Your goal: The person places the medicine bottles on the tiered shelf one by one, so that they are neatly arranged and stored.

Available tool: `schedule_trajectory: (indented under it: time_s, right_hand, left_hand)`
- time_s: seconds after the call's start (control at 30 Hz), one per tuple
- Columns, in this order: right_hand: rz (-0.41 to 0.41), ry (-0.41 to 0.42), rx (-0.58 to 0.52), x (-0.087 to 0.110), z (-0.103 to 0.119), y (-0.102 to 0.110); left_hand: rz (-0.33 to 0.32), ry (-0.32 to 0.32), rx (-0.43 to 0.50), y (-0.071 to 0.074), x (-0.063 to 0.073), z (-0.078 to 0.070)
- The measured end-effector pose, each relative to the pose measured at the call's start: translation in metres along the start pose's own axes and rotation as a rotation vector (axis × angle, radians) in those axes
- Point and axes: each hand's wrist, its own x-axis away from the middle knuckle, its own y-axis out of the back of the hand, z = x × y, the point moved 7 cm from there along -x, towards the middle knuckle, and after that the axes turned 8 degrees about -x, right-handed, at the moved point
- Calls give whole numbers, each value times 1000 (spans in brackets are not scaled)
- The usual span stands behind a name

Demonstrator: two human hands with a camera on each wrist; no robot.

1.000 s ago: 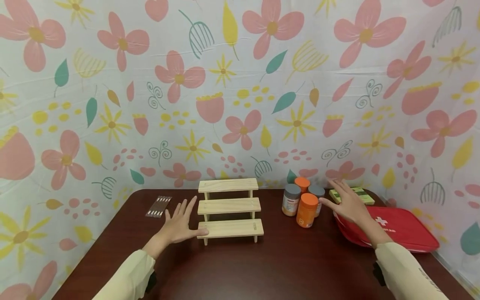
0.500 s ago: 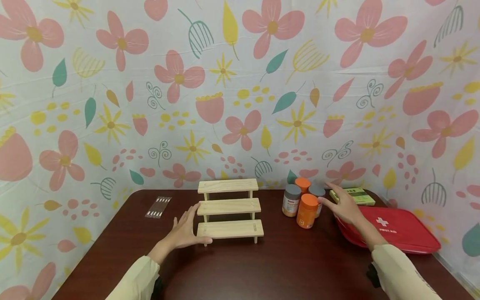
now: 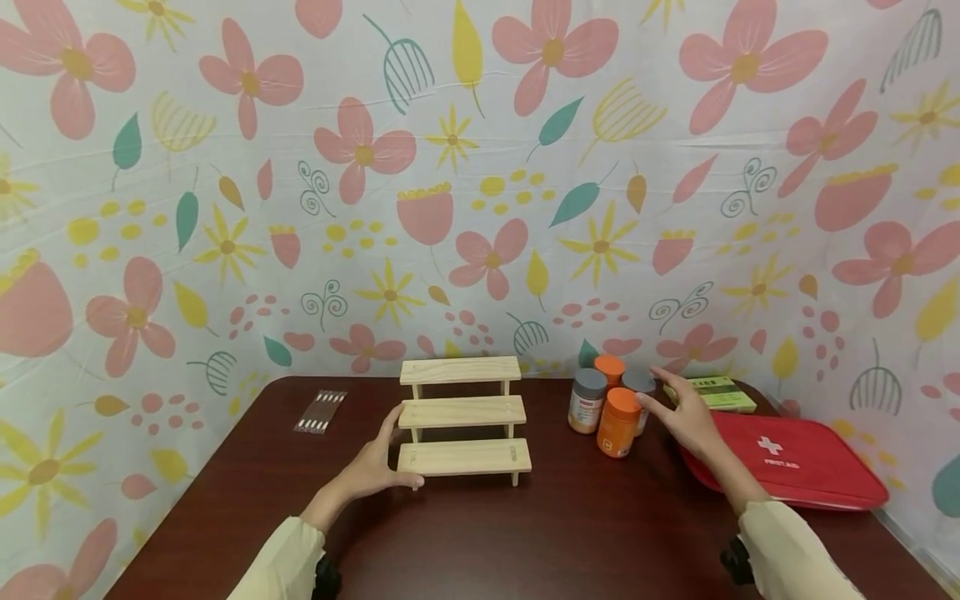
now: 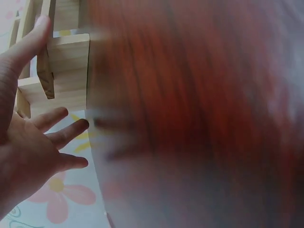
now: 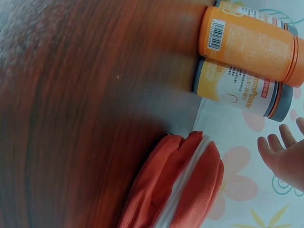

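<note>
1. Wooden rack (image 3: 463, 457), three steps, stands upright on the tabletop (image 3: 480, 542), toward the back, btwn the swab pack (image 3: 321, 412) and the jars (image 3: 618, 425); hasn't shifted in the last sec.

2. L grip (image 3: 367, 469) is the main change: fingers were fanned out off the rack's left end a sec ago; now it's in closer, thumb down at the bottom step's front corner, index by the middle step's end. L wrist cam has the other fingers straight + spread, so it's wide: touching, not wrapped round, AFAICT.

3. R grip (image 3: 688, 417) has dipped a bit, no more. It's wide too, holding nothing. Thumb's right by the rear-right grey-lidded jar (image 3: 637, 383); can't tell if they touch.

4. Jars haven't budged: all four bunched upright, near the red first-aid pouch (image 3: 806, 462).

5. What it means, IMO: rack's got a hand at one end, but no jar's been gripped yet, so the work looks barely begun.
</note>
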Motion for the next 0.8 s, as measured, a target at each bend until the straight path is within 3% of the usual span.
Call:
schedule_trajectory:
  time_s: [0.23,0.43,0.63,0.8]
  right_hand:
    - [-34,-59,-8,-1,-7,-1]
    - [-82,-17,-9,5,-4,-6]
    - [-173,33,-23,10,3,-9]
    - [-181,44,-15,15,6,-15]
  left_hand:
    - [-56,8,75,-3,-2,4]
    - [-101,21,57,-4,0,7]
    - [-88,14,75,-4,-1,9]
    - [-88,13,97,-3,0,9]
